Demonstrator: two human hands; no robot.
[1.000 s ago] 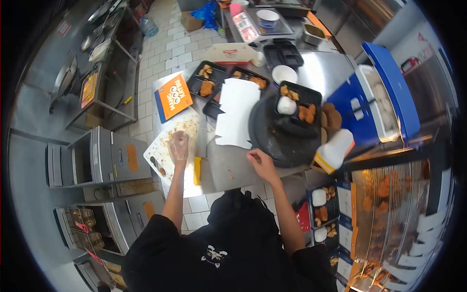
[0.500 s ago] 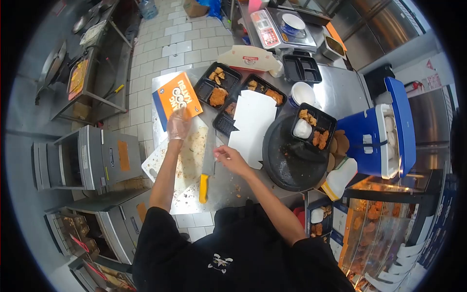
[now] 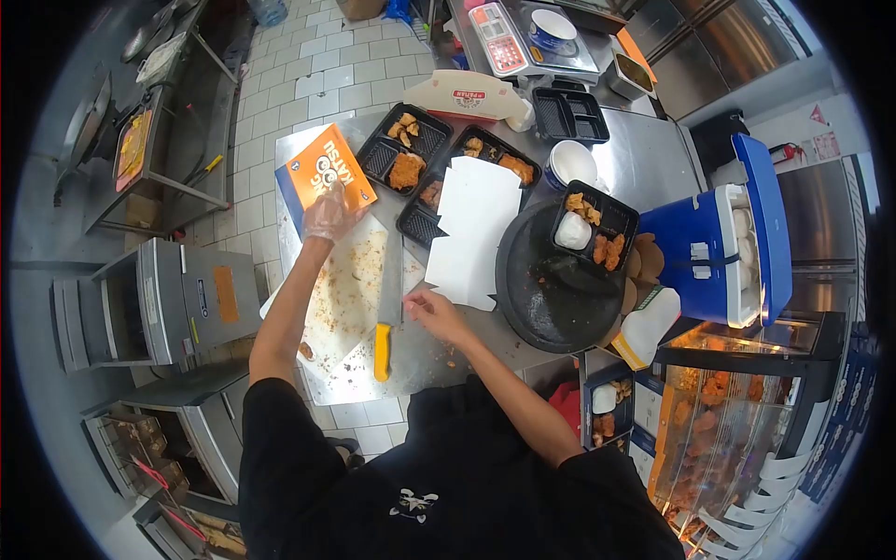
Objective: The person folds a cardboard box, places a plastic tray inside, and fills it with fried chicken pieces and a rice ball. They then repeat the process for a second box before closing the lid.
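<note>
My left hand (image 3: 329, 215), in a thin clear glove, reaches to the near edge of the orange box (image 3: 327, 174) and touches it; whether it grips the box I cannot tell. My right hand (image 3: 431, 311) is bare, fingers loosely curled, resting on the steel counter (image 3: 644, 159) beside the white paper sheets (image 3: 474, 230). A knife with a yellow handle (image 3: 385, 317) lies between my hands on the crumb-covered white cutting board (image 3: 343, 289). Black trays with fried chicken (image 3: 405, 155) sit beyond the board.
A round black tray (image 3: 551, 299) holds a black meal tray with chicken and a white cup (image 3: 590, 224). A blue cooler (image 3: 737, 243) stands open at the right, a white squeeze bottle (image 3: 644, 325) before it. A scale (image 3: 532, 37) sits at the back. Ovens stand left.
My left hand has moved from the cutting board up to the orange box. My right hand has moved left from the black tray's edge to beside the knife.
</note>
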